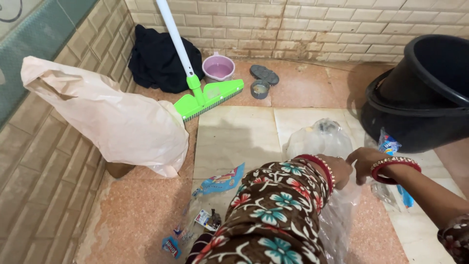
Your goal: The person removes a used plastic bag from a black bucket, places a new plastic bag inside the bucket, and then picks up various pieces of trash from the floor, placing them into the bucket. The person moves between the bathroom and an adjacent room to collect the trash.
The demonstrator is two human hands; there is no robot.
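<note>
Two hands meet over a clear plastic bag (320, 142) that stands puffed up on the pale marble slab of the floor (234, 142), toward that slab's right edge. The left hand (339, 170), coming out of a brown flowered sleeve (273, 215) with red bangles at the wrist, is curled with its fingers pinched into the film at the bag's upper side; the right hand (364, 164), also bangled, is bent at the knuckles and seems to nip the same film just beside it, though I cannot tell how firm that hold is. Just right of the hands, near the foot of a large black tub (420, 98) in the far right corner, lies a blue and white wrapper (391, 146) with more clear film under the forearm. More wrappers (217, 186) lie scattered on the slab's near left edge. Against the left wall leans a big pinkish bag (107, 112), and in the far corner sit a dark cloth bundle (156, 58), a green floor wiper (210, 95) with a white pole, a small pink tub (218, 67) and two grey lids (261, 80). My worry is the film itself: it looks thin and slack, so a hard pull from both pinches could tear it, or the mouth could slump shut and spill what is inside onto the floor. The right forearm also hangs close to the loose wrapper and could sweep it further off.
</note>
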